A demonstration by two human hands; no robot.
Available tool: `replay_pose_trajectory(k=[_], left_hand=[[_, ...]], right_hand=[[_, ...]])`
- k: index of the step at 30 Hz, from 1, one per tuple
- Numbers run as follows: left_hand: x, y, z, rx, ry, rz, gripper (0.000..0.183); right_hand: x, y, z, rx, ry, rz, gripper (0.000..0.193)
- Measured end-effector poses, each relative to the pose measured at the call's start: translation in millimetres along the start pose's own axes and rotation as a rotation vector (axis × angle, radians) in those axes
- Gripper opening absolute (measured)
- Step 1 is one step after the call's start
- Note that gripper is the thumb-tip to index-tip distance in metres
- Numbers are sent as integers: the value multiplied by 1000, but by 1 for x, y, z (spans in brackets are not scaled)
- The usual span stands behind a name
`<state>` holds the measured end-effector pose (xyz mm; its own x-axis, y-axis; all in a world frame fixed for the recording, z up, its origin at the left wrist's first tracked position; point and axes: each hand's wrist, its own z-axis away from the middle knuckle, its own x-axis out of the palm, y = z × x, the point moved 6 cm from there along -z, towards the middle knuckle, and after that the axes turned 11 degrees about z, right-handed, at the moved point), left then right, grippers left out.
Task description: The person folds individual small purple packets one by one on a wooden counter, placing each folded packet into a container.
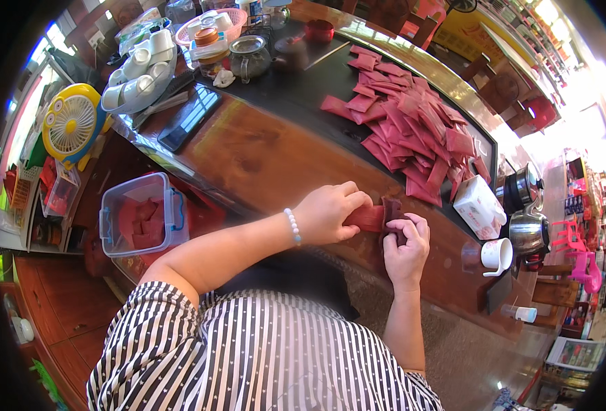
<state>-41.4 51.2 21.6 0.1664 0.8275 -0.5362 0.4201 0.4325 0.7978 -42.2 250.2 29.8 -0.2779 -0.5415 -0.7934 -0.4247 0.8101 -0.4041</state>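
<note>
Over the table's near edge, my left hand [327, 214], with a pale bead bracelet at its wrist, pinches a small red packet [367, 219]. The fingers of my right hand [407, 255] are curled on a dark maroon cloth pouch [391, 211]. One end of the packet meets the pouch's opening; how far it reaches inside is hidden. Beyond my hands lies a big heap of similar flat red packets [413, 130] on a black tray [303, 89]. Left of my left forearm stands a clear plastic box [114, 212] with some red pieces in it.
A phone [190, 118] lies on the wooden table [248, 147]. Far left are a yellow fan [72, 125], a bowl of white cups [138, 82] and a glass teapot [249, 58]. At right stand a tissue pack [480, 207], a white mug [497, 257] and a metal kettle [528, 233].
</note>
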Motion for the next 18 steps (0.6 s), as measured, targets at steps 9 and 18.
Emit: replay_pose_trajectory(k=[9, 18], left_hand=[[-61, -16, 40, -197, 131, -149, 38], [-210, -47, 197, -542, 622, -363, 21]], right_hand=[[2, 1, 2, -7, 16, -39, 20], [2, 4, 4, -8, 20, -70, 20]])
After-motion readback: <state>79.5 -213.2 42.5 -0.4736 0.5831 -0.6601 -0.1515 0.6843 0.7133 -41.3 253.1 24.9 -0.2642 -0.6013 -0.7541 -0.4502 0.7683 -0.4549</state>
